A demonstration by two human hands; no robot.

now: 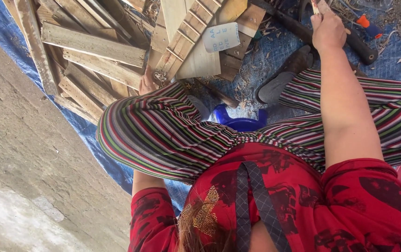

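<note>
Seated person reaching with both hands among wood scraps on a blue tarp.

The right hand (pixel 327 29) was closed around a thin pale stick (pixel 315 7), held up near the top edge above a dark round handle (pixel 331 36) lying across the tarp (pixel 275 51). The left hand (pixel 146 83) rested at the edge of the heap of weathered planks (pixel 93 44), mostly hidden behind the striped knee (pixel 163 130); whether it gripped anything could not be told. Just beside it lay a slatted wooden piece (pixel 188 35) with a sheet of sandpaper (pixel 222 36) on it. Wood shavings (pixel 244 91) littered the tarp near a grey shoe (pixel 284 77), and a blue plastic stool (pixel 240 120) showed between the legs.
</note>
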